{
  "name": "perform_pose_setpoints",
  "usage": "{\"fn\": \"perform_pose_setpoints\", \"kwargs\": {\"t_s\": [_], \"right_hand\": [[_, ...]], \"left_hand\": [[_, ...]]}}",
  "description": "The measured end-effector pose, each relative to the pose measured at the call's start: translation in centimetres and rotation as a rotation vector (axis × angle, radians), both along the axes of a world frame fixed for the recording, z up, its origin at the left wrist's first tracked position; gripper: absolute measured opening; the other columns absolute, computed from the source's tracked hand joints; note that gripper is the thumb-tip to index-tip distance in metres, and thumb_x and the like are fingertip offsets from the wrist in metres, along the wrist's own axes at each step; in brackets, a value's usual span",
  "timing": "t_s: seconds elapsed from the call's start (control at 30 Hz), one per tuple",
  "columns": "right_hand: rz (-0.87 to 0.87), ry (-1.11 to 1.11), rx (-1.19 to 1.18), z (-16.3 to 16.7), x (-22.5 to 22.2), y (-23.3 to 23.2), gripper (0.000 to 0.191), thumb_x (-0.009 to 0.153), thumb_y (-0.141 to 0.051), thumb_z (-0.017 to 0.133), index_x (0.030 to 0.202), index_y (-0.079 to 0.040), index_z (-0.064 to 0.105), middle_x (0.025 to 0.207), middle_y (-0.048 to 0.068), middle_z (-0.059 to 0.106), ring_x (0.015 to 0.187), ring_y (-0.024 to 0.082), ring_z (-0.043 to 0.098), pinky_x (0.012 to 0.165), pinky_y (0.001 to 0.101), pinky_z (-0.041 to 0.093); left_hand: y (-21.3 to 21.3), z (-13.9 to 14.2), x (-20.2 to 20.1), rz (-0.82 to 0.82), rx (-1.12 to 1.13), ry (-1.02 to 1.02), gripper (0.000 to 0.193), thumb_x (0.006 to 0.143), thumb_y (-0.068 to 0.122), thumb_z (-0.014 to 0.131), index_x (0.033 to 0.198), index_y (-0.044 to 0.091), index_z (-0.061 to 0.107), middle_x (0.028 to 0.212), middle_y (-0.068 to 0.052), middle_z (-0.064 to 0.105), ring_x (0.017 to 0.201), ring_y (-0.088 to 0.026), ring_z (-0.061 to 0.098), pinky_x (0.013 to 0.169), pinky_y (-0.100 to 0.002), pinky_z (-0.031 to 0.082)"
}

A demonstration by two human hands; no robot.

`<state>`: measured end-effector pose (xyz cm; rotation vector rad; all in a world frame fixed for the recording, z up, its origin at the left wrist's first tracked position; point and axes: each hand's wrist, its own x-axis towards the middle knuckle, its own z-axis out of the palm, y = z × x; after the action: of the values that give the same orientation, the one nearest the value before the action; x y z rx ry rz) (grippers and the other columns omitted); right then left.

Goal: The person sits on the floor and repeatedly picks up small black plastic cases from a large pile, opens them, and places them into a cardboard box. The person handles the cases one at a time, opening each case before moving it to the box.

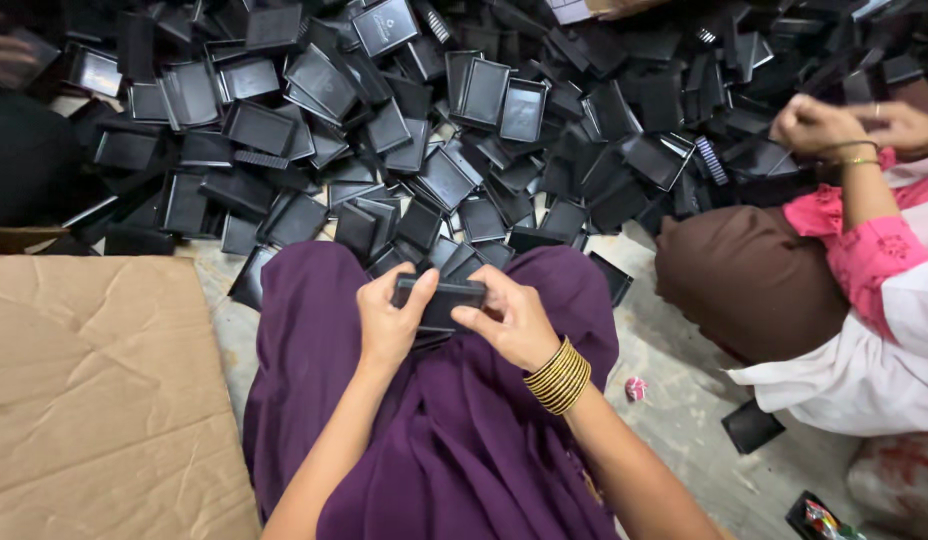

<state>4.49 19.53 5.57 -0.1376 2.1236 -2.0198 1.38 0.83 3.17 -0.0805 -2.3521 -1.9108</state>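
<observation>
Fingers: the left hand (387,322) and right hand (514,322) are closed on the two ends of a small black plastic case (439,303), thumbs pressed on top.
Place: the case is held over the purple lap (464,430), just before the heap of black cases (404,150) on the floor (674,400).
Risk: if the thumbs press unevenly, the case may slip and be lost in the heap.
Neighbour: another person's hands (844,125) are working nearby; a collision seems unlikely.

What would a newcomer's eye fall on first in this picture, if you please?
First, the huge heap of black plastic trays spread across the floor at the top. Next, at the centre, the left hand and right hand together gripping one small black case over a purple-draped lap. At the right edge, another person's hands work beside the heap, and flattened cardboard lies at lower left.
</observation>
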Motion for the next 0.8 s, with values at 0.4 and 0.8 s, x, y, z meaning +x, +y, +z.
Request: {"fn": "perform_pose_setpoints", "kwargs": {"t_s": [0.4,0.8], "right_hand": [[-0.491,0.408,0.775,-8.1,-18.7,9.2,0.054,0.088,-0.029,0.081,0.128,-0.002,0.057,0.120,0.022,0.058,0.105,0.037,0.063,0.094,0.0441,0.053],[-0.388,0.281,0.768,-6.0,-24.3,7.1,0.081,0.074,-0.026,0.081,0.139,-0.003,0.038,0.133,0.026,0.053,0.119,0.043,0.057,0.103,0.0473,0.048]], "left_hand": [[-23.9,1.1,7.6,0.647,1.192,0.272,0.031,0.103,0.031,0.063,0.114,0.003,0.065,0.097,-0.009,0.066,0.076,-0.017,0.057,0.067,-0.032,0.047],[-4.5,1.0,-1.4,0.097,0.684,-0.264,0.043,0.101,0.031,0.058,0.132,0.000,0.056,0.118,-0.015,0.067,0.106,-0.022,0.064,0.088,-0.034,0.050]]}}
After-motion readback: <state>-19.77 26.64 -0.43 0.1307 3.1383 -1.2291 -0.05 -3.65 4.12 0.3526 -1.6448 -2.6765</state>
